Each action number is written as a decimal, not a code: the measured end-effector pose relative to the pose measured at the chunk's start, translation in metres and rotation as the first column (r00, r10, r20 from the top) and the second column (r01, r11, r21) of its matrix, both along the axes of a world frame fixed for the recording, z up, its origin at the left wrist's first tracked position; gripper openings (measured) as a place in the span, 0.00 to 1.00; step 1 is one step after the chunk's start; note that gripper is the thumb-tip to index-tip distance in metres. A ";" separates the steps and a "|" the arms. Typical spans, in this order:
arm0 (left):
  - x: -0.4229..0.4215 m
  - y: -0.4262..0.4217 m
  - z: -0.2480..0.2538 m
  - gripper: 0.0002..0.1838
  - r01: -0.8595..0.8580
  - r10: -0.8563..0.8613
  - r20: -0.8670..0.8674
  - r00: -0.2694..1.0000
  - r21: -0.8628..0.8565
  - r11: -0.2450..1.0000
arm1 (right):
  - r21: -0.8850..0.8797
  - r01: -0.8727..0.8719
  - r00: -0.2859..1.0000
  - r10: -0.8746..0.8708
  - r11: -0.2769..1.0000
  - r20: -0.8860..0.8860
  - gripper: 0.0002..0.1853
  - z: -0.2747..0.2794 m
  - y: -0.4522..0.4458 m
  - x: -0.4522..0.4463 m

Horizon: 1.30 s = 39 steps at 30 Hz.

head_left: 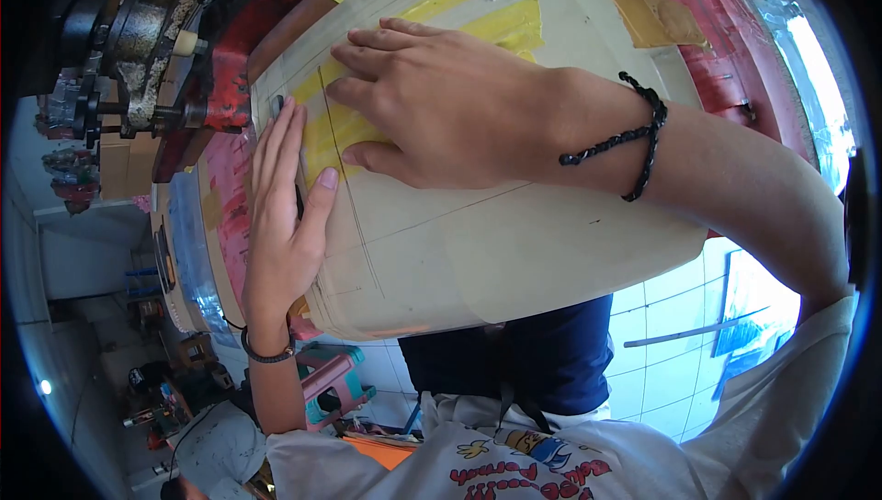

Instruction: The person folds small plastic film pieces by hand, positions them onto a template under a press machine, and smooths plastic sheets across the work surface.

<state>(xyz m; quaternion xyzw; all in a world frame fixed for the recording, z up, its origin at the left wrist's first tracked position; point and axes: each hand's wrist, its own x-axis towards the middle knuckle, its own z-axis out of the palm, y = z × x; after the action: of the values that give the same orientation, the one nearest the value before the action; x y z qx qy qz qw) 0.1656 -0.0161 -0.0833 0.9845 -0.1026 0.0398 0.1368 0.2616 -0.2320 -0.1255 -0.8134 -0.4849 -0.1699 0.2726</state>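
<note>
A pale translucent sheet [514, 243], marked with thin pencil lines and strips of yellow tape [514, 27], lies over a board in front of me. My right hand [423, 100] rests palm down on the sheet over the yellow tape, fingers slightly spread. A black braided cord circles that wrist. To its left, my left hand [287, 210] lies along the sheet's left side with its fingers stretched out and thumb apart. Something dark and narrow [299, 201] shows between thumb and palm; most of it is hidden.
A metal clamp mechanism [138, 50] on a red frame [230, 86] stands at upper left. Red and brown tape [657, 17] borders the board's right side. Below are a pink and teal stool [335, 385] and a white tiled floor [634, 316]. Another person [220, 454] is at lower left.
</note>
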 end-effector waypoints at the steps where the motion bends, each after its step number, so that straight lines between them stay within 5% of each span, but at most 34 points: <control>1: 0.000 0.000 -0.001 0.34 0.002 -0.002 0.004 1.000 -0.003 1.000 | 0.000 -0.009 1.000 0.009 1.000 -0.007 0.27 0.002 0.000 0.000; 10: -0.001 0.003 -0.002 0.34 0.017 -0.016 0.028 0.999 -0.034 0.999 | -0.054 -0.054 0.997 0.050 0.997 -0.063 0.24 0.016 -0.005 -0.005; 13: -0.001 0.004 -0.002 0.34 0.029 -0.028 0.035 0.999 -0.040 0.999 | 0.151 -0.036 0.991 0.016 0.988 0.132 0.18 0.002 0.001 -0.001; 15: -0.002 0.006 -0.002 0.33 0.037 -0.035 0.042 0.998 -0.037 0.999 | 0.138 -0.028 0.989 0.007 0.990 0.146 0.17 0.002 0.001 -0.001; 19: -0.004 0.008 -0.001 0.33 0.035 -0.034 0.032 0.999 -0.041 0.999 | -0.080 -0.054 0.996 0.048 0.995 -0.073 0.21 0.020 -0.007 -0.007; 22: -0.004 0.011 0.000 0.33 0.039 -0.038 0.021 0.999 -0.038 0.999 | -0.081 -0.082 0.993 0.074 0.993 -0.094 0.20 0.021 -0.006 -0.006; 26: -0.003 0.011 0.001 0.32 0.039 -0.038 0.020 0.999 -0.051 0.998 | 0.144 -0.065 0.991 0.047 0.987 0.127 0.15 0.006 0.001 -0.001; 39: -0.001 0.007 0.002 0.31 0.027 -0.026 0.011 1.000 -0.059 0.998 | 0.142 -0.007 0.995 -0.007 0.990 0.100 0.15 0.000 0.003 0.001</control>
<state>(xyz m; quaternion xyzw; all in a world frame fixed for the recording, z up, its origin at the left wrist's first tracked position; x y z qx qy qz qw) 0.1642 -0.0088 -0.0816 0.9783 -0.1150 0.0459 0.1661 0.2622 -0.2286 -0.1254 -0.7823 -0.4846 -0.2445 0.3056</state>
